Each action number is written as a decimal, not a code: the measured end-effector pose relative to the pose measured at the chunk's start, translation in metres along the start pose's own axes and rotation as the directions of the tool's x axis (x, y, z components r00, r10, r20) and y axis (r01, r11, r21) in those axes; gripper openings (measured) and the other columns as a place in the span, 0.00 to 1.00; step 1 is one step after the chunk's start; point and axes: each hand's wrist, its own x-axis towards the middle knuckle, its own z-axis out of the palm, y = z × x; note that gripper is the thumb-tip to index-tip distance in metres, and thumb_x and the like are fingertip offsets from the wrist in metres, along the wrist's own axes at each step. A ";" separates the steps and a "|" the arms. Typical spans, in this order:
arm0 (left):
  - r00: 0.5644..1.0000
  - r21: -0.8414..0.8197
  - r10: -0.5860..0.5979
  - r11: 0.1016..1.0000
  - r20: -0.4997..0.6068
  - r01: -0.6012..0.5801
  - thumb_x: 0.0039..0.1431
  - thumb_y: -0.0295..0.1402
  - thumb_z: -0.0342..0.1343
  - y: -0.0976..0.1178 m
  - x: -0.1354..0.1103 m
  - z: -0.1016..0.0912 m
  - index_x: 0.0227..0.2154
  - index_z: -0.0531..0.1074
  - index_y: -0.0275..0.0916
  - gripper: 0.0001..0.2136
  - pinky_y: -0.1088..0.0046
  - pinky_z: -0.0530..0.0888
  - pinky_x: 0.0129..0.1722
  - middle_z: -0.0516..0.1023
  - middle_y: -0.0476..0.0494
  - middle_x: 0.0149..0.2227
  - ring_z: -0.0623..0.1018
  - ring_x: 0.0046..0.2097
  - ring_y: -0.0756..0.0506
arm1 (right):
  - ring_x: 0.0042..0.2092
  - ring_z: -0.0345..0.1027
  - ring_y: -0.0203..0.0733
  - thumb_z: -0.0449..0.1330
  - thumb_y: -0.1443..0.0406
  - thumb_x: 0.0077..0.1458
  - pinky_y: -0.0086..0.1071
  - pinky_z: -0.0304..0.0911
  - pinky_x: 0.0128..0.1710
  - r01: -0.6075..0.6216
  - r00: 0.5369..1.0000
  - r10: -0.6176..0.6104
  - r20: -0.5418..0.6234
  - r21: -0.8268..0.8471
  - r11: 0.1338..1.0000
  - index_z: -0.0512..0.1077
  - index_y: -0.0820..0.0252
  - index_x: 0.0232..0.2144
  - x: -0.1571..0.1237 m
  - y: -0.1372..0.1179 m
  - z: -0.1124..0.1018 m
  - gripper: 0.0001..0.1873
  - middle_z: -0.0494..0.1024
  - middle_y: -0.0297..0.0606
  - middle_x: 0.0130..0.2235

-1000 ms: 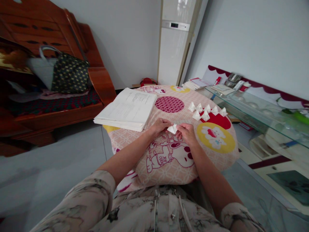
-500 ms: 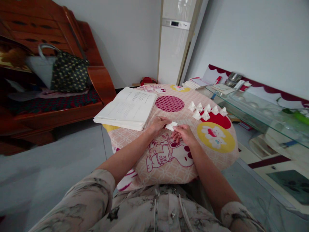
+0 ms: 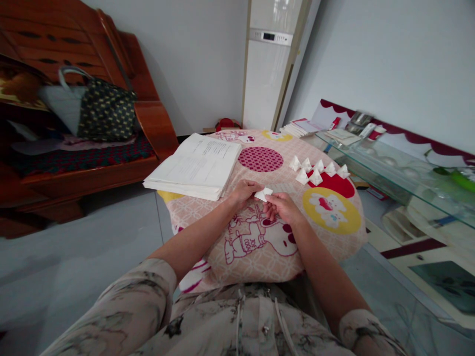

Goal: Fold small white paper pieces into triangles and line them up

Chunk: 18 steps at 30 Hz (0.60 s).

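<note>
A small folded white paper piece (image 3: pixel 264 193) sits between both hands, just above a patterned pink cushion (image 3: pixel 326 237) on my lap. My left hand (image 3: pixel 243 192) pinches its left edge with closed fingers. My right hand (image 3: pixel 284 206) pinches it from the right and below. Several finished folded white paper shapes (image 3: pixel 317 172) lie in a cluster on the cushion's far right. A thick stack of printed white sheets (image 3: pixel 196 167) rests on the cushion's far left.
A wooden bench (image 3: pixel 92 163) with a dotted handbag (image 3: pixel 106 112) stands at the left. A glass-topped table (image 3: pixel 401 173) with books and small items runs along the right. A tall white floor air conditioner (image 3: pixel 267 64) stands at the back wall.
The paper piece has been turned and lifted slightly between the fingers, and my right hand has slid a little lower under it. Since half a second ago almost nothing has moved.
</note>
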 end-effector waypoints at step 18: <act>0.989 0.622 0.145 0.775 0.001 -0.114 0.56 0.33 0.58 -0.001 0.000 -0.001 0.20 0.72 0.35 0.11 0.77 0.57 0.23 0.66 0.54 0.16 0.64 0.21 0.54 | 0.13 0.63 0.33 0.61 0.66 0.57 0.24 0.53 0.10 -0.213 0.970 0.174 -0.169 -0.255 0.943 0.69 0.61 0.22 -0.003 -0.009 0.013 0.12 0.72 0.32 0.16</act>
